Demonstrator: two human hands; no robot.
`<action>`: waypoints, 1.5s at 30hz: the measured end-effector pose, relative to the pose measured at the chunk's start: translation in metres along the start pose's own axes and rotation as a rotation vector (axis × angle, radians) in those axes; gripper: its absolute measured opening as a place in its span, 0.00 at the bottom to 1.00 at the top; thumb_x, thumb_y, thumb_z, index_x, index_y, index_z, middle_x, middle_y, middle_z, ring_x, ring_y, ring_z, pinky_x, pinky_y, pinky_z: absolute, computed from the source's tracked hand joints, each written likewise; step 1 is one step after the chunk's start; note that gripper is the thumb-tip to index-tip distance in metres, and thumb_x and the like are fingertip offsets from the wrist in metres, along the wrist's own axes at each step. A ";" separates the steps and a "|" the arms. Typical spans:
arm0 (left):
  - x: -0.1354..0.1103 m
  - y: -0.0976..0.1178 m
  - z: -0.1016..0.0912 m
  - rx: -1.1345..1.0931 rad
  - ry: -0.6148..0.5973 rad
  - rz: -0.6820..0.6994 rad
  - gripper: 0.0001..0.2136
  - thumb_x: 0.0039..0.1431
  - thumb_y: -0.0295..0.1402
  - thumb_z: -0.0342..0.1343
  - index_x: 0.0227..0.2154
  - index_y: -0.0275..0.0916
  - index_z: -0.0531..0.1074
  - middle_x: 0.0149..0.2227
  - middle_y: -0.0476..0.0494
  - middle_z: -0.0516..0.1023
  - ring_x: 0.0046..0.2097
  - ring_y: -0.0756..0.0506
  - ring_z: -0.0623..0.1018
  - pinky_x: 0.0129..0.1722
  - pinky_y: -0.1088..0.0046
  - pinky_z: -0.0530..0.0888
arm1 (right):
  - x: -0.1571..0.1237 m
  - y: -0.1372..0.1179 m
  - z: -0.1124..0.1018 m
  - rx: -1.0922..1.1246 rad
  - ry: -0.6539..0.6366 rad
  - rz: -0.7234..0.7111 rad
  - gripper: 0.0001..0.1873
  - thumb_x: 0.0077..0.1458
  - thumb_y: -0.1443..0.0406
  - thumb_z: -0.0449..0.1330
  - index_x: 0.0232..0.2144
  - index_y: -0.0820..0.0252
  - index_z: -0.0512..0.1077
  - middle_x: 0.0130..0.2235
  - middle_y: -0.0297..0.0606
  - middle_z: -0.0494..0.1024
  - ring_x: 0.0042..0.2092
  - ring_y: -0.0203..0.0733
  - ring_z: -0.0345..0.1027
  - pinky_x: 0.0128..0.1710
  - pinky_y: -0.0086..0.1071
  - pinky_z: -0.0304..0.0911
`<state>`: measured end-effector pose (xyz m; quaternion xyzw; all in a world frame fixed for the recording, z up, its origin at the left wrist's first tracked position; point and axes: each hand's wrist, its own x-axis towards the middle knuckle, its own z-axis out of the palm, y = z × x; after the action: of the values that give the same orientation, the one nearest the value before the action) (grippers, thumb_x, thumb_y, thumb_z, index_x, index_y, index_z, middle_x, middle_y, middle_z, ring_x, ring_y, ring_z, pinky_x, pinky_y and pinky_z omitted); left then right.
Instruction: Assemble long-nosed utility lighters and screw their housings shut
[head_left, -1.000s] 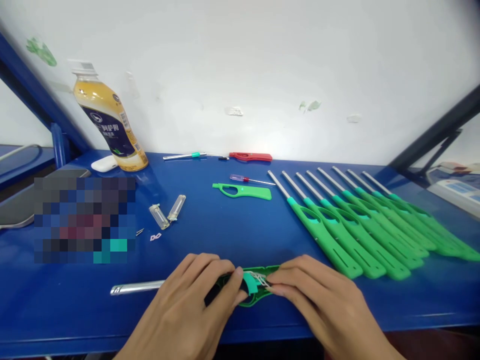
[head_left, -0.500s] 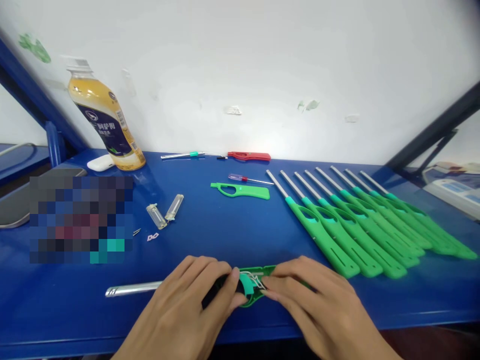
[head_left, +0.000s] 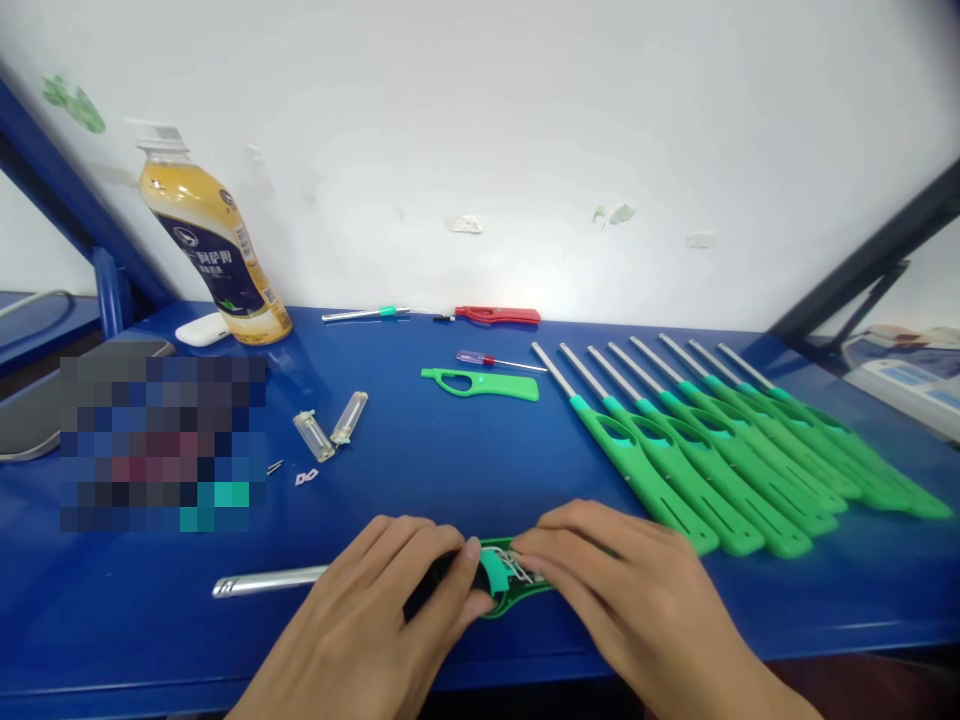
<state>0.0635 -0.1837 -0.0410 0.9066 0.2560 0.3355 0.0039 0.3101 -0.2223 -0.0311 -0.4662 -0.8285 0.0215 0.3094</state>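
Low in the head view lies an opened long-nosed lighter (head_left: 504, 602), its green half shell facing up with a teal trigger and pale looped wires (head_left: 517, 566) showing inside. Its metal tube (head_left: 266, 580) sticks out to the left. My left hand (head_left: 375, 610) is closed around the trigger end, thumb and forefinger pressed by the teal piece. Bent over the handle part, my right hand (head_left: 622, 590) has its fingertips closed together at the wires inside the shell. What exactly they pinch is partly hidden.
Several green lighters (head_left: 675, 440) lie in a row at the right. Behind are a loose green half shell (head_left: 499, 385), a screwdriver (head_left: 491, 359) and red lighter parts (head_left: 499, 315). Two clear fuel tanks (head_left: 313, 436), small metal bits and a drink bottle (head_left: 217, 250) are on the left.
My right fingertips have shifted slightly up and left over the wires, and the loops have changed shape. My left hand keeps its place on the lighter.
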 end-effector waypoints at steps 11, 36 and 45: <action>0.009 0.003 -0.001 0.021 0.000 0.019 0.13 0.81 0.31 0.49 0.45 0.37 0.80 0.40 0.46 0.83 0.37 0.47 0.79 0.38 0.68 0.75 | 0.013 -0.002 0.011 -0.080 0.070 0.019 0.08 0.75 0.70 0.56 0.42 0.53 0.71 0.29 0.25 0.75 0.28 0.34 0.68 0.33 0.31 0.57; 0.001 0.002 -0.005 0.029 -0.020 0.027 0.09 0.78 0.28 0.53 0.49 0.37 0.79 0.42 0.45 0.84 0.41 0.44 0.82 0.42 0.65 0.79 | -0.005 0.002 -0.003 -0.033 0.028 -0.008 0.09 0.74 0.68 0.57 0.51 0.54 0.76 0.45 0.35 0.83 0.43 0.39 0.80 0.46 0.33 0.74; -0.004 -0.002 -0.011 0.009 0.029 -0.091 0.13 0.78 0.28 0.51 0.59 0.38 0.75 0.49 0.41 0.82 0.47 0.45 0.82 0.47 0.68 0.81 | -0.013 0.009 0.001 -0.224 -0.051 -0.074 0.21 0.71 0.54 0.62 0.62 0.49 0.73 0.54 0.39 0.83 0.50 0.50 0.81 0.46 0.42 0.78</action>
<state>0.0530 -0.1854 -0.0359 0.8890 0.2987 0.3470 0.0115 0.3209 -0.2273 -0.0412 -0.4664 -0.8499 -0.0709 0.2347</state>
